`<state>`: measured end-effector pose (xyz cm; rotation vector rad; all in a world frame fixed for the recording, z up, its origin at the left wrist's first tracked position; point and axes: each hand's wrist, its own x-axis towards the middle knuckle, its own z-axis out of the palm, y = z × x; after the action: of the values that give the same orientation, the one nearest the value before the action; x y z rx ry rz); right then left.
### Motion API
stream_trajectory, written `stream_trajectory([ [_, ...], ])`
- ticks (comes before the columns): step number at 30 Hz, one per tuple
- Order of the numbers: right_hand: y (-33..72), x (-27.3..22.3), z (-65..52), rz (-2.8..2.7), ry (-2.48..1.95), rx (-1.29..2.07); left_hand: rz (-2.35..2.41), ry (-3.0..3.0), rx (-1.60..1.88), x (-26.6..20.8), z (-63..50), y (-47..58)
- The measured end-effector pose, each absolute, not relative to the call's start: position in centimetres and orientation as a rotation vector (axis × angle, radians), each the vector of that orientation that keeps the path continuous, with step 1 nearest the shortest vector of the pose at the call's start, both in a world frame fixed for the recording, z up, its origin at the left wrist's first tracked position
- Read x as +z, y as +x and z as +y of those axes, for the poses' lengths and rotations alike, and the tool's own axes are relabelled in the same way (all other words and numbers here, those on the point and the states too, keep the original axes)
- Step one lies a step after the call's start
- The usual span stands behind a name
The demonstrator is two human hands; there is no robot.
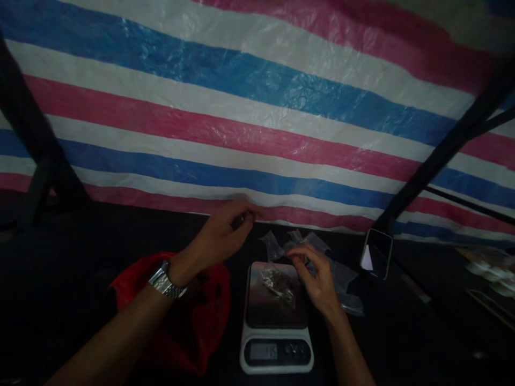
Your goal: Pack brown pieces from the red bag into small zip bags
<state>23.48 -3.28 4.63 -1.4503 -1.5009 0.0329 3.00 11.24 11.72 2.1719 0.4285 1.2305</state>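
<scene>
A white digital kitchen scale (277,343) stands on the dark table, its display lit but too dim to read surely. On its plate lies a small clear plastic bag (277,284) with dark contents I cannot make out. My right hand (316,273) is at the plate's far right corner, thumb and forefinger pinched at the edge of one of several clear plastic bags (341,276) behind and right of the scale. My left hand (229,230), with a metal watch on the wrist, hovers beyond a red plastic bag (217,300), fingers loosely curled and apart, apparently holding nothing.
A phone (377,253) leans against a dark slanted post (426,161) at the right. Another dark post (44,123) rises at the left. Behind the table hangs a striped plastic sheet (241,134). Pale packets (491,271) lie at the far right.
</scene>
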Motion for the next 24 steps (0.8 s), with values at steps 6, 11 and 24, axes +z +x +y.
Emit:
stream_trajectory([
  [6,22.6,4.4,-3.9,-1.653,-1.574,0.203,0.427,2.249,1.346,11.2,11.7,1.9],
  [11,22.2,4.2,-4.0,-1.660,-1.688,0.260,0.352,2.400,1.665,11.0,10.8,-0.4],
  [24,21.2,3.2,-3.4,-1.411,-1.608,0.298,0.490,2.493,1.742,10.2,13.2,-1.8],
])
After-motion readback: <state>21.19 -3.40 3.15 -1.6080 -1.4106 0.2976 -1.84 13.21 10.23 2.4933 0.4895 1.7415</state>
